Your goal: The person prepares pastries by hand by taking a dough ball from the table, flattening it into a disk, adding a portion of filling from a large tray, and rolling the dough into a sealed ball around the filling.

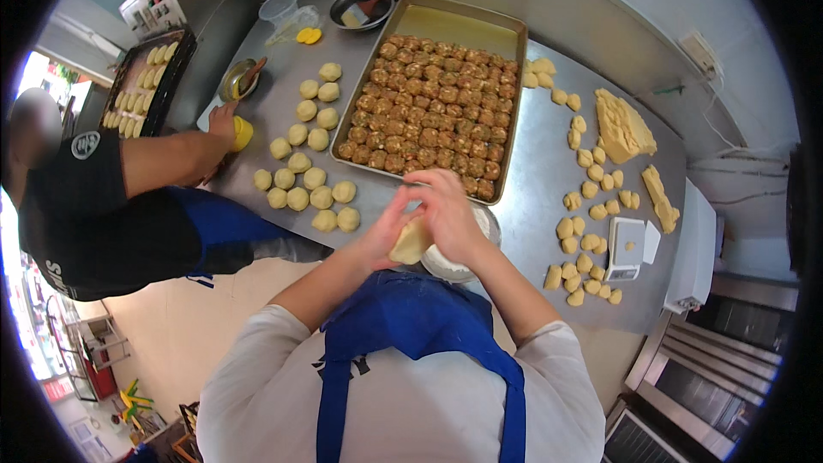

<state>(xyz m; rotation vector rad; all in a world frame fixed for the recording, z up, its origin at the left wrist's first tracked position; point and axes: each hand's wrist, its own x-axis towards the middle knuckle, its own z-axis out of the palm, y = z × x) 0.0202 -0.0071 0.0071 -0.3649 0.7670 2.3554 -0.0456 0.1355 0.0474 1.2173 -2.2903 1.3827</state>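
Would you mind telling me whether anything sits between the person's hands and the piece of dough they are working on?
Nothing visible does. The left hand and right hand both already cup the dough piece directly, above a white bowl at the table's near edge.

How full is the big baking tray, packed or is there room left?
Mostly full. The baking tray holds tight rows of brown balls from its near edge, but a bare strip remains at the far end.

Tray sits mid-table, dough balls left (scale right)
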